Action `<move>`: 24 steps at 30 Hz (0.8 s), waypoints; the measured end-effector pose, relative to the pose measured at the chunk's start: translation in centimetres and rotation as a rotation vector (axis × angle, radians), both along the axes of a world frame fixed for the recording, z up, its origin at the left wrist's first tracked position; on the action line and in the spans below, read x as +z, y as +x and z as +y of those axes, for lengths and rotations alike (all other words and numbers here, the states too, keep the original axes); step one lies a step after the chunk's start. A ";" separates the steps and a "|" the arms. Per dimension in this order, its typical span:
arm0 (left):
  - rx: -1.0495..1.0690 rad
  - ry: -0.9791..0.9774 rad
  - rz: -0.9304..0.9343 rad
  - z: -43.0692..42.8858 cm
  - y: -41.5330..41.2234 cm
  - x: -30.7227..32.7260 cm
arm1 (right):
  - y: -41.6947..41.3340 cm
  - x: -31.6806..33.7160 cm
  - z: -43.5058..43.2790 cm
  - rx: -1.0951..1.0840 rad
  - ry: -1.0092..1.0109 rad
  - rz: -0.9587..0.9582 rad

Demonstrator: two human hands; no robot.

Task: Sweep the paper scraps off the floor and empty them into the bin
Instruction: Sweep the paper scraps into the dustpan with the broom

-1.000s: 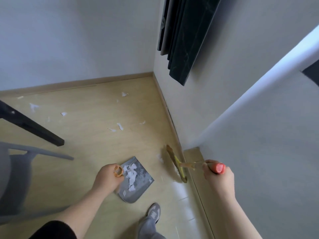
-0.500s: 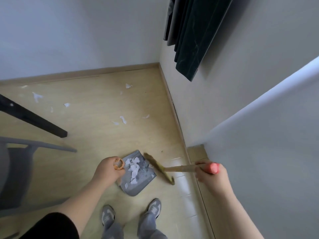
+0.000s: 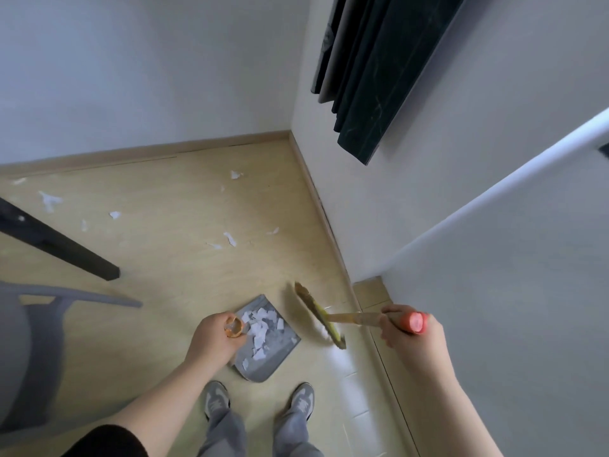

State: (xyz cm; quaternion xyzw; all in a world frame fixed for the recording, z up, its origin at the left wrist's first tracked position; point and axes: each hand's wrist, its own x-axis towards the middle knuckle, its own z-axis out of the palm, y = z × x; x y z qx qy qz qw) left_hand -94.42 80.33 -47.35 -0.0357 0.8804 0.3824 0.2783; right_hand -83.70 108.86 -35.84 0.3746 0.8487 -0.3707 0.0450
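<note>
Since half a second ago the broom [image 3: 317,312] has swung back rightward, off the dustpan's mouth; it now lies just beside the dustpan [image 3: 263,367], apart from it, near the skirting [image 3: 324,222]. We note the right hand [image 3: 408,333] wrapped tight round the broom's red-tipped handle; the left hand [image 3: 214,338] curled round the dustpan's orange-topped handle, pan resting on the floor [image 3: 181,275]. A heap of paper scraps [image 3: 260,328] sits in the pan; further loose scraps [image 3: 229,238] lie well apart, toward the far wall and beside the table leg [image 3: 59,245]. We judge the sweeping step under way, roughly half done; next we would carry pan and broom toward the far scraps and draw them in; the bin is not in view.
</note>
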 end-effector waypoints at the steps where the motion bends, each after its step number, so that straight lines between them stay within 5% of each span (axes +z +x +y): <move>1: 0.000 0.007 0.002 -0.7 0.0 0.1 | -0.2 0.4 -0.6 0.010 0.022 -0.009; 12: 0.191 0.095 0.040 -11.7 -2.5 2.7 | -5.0 2.4 -9.2 0.008 0.006 -0.016; 24: 0.323 0.065 0.021 -14.0 -9.4 4.2 | -16.4 3.5 -11.5 0.057 -0.146 0.109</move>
